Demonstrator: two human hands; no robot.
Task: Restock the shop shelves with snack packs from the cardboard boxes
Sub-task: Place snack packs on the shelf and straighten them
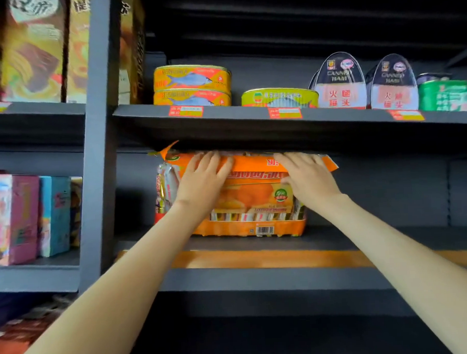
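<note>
— Where is the snack pack (250, 200) sitting?
— On the shelf (363, 242). My left hand (200, 182) and right hand (308, 179) are pressing it flat-fingered, neither grip clenched, flattening its top to fit.

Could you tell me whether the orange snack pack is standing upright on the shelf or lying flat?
Upright: the orange snack pack stands on its barcode edge on the shelf, both hands pressing its top.
</note>
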